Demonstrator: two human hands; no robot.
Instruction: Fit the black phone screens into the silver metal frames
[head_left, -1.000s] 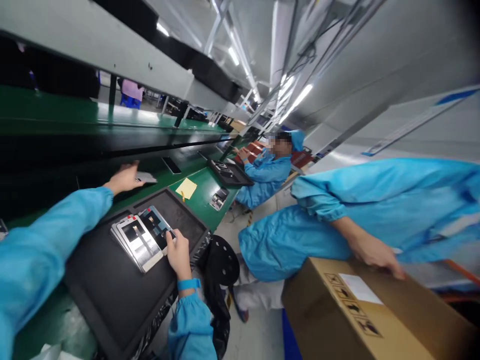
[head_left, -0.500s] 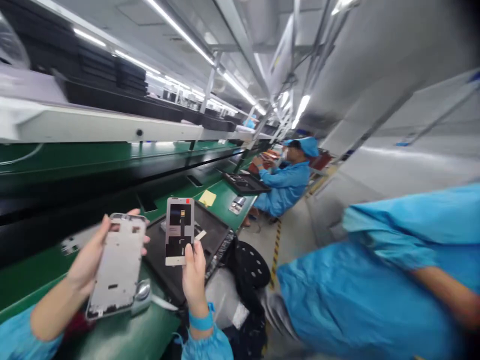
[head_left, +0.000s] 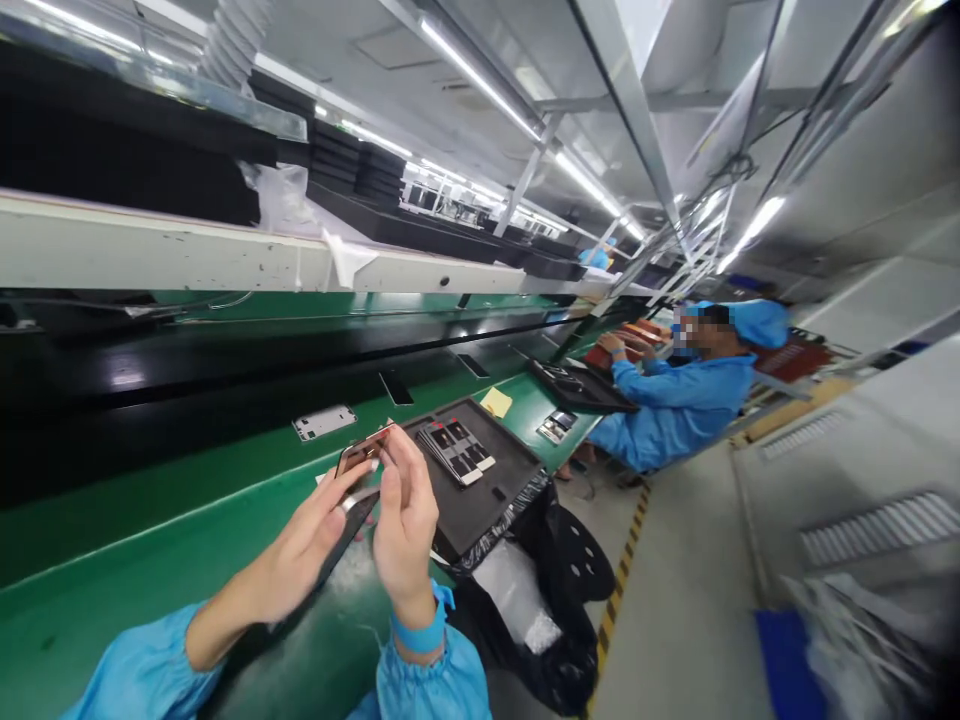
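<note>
Phone panel (head_left: 350,458) tilts between your left hand (head_left: 296,560) and right hand (head_left: 406,525), both grasping it above the green tabletop (head_left: 172,550), beside the black tray (head_left: 469,515); slack fingertips could drop it; uneven pressure could crack it.

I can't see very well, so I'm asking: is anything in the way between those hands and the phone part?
Nothing visible is: the left hand and right hand both seem to be holding the phone part already.

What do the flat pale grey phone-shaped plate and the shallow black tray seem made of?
Flat pale grey plate: perhaps matt metal, being thin with cut-outs; plastic remains possible. Shallow black tray: probably matt plastic, by its dull, straight rim.
</note>
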